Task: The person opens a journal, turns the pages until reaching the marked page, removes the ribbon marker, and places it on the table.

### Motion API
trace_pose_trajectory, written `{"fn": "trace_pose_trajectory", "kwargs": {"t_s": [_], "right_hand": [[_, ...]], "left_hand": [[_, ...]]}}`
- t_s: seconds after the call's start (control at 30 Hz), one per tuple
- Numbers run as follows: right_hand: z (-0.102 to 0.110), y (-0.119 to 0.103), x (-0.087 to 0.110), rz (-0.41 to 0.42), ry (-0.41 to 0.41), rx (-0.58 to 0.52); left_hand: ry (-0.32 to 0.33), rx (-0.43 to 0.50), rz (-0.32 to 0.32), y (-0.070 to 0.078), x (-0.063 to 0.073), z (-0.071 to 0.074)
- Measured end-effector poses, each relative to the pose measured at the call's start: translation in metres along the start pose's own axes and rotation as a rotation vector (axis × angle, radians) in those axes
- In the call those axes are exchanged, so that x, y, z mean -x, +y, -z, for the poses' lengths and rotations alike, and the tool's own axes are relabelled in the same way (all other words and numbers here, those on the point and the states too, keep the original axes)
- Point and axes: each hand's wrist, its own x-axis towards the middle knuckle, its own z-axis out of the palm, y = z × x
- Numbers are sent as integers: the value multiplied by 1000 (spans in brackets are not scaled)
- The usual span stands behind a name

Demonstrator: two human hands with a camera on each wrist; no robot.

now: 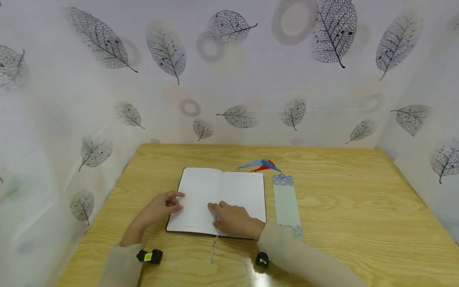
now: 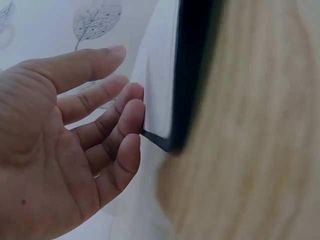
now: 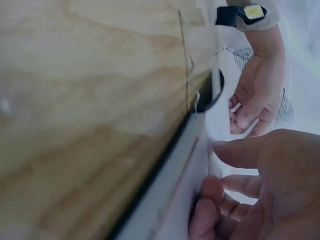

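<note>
A notebook with a dark cover [image 1: 201, 185] lies open on the table, its white pages facing up. My left hand [image 1: 157, 209] is at its left edge, with loosely bent fingers touching the page side; the left wrist view shows these fingers [image 2: 131, 117] against the page edge near a cover corner. Across the lower right page lies my right hand [image 1: 234, 218], its index fingertip on the paper just left of the centre fold. Bent fingers [image 3: 204, 215] rest on the page in the right wrist view. Neither hand grips anything that I can see.
A pale green bookmark [image 1: 287, 203] with blue patterned ends lies right of the notebook, its lower end by my right sleeve. Red and blue tassels [image 1: 259, 164] lie behind the notebook. A thin ribbon [image 1: 214, 249] hangs from its front edge. Leaf-printed sheeting [image 1: 229, 79] surrounds the wooden table [image 1: 344, 191].
</note>
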Motion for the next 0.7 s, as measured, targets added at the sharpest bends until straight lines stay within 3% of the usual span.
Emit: {"fn": "trace_pose_trajectory", "kwargs": {"t_s": [0.17, 0.43, 0.6, 0.7], "right_hand": [[15, 16, -11, -22, 7, -140], [49, 83, -32, -107, 196, -82], [59, 120, -27, -170, 165, 8], [58, 132, -22, -198, 121, 6]], "left_hand": [[-16, -22, 18, -1, -3, -5], [-63, 9, 7, -4, -2, -5], [-91, 37, -27, -4, -2, -5], [-89, 42, -26, -4, -2, -6]]}}
